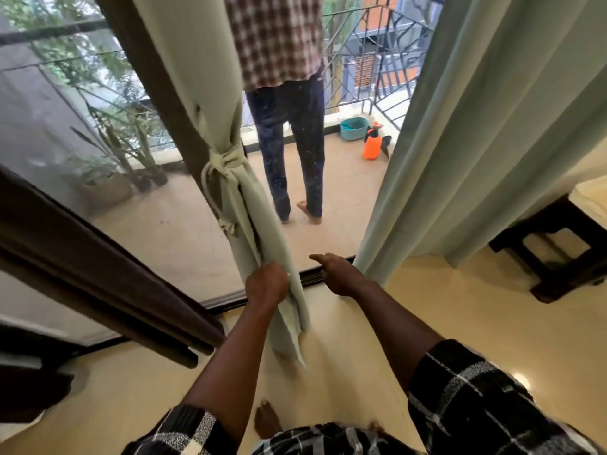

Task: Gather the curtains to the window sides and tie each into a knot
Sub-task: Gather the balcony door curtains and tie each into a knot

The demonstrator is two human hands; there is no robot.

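The left curtain (210, 93), pale green, hangs gathered against the brown door frame, bound at mid height by a cream tie-back band (223, 162). My left hand (266, 281) grips the curtain's lower tail just above the floor. My right hand (338, 274) is held beside it, fingers extended toward the curtain tail and holding nothing. The right curtain (460, 142) hangs loose in long folds down to the floor on the right side of the opening.
A person in a checked shirt and dark trousers (292, 126) stands on the balcony just past the door track (310, 275). A teal basin (353, 128) and orange spray bottle (372, 147) sit by the railing. A dark wooden stool (558, 244) stands at right.
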